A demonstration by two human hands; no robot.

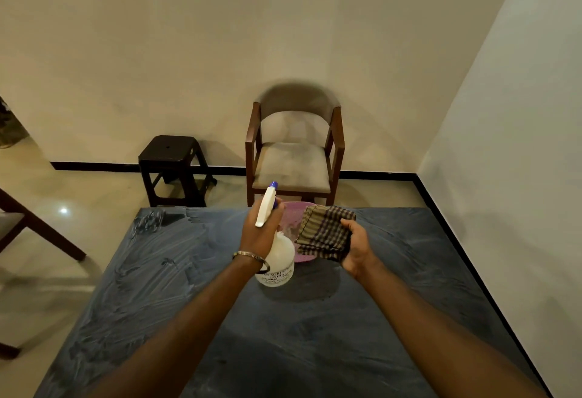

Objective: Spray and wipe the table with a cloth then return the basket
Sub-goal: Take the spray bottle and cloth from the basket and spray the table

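Both arms extended forward; left hand (259, 234) fingers curled in grip, right hand (356, 248) palm-up, fingers pinching.

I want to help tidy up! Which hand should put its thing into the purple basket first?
Probably the right hand. It holds the folded checked cloth directly over the purple plastic basket, so it likely only needs to let go. The left hand grips the white spray bottle beside the basket.

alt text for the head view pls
Over a dark streaked table, the left hand grips a white spray bottle and the right hand holds a folded checked cloth above a pink basket.
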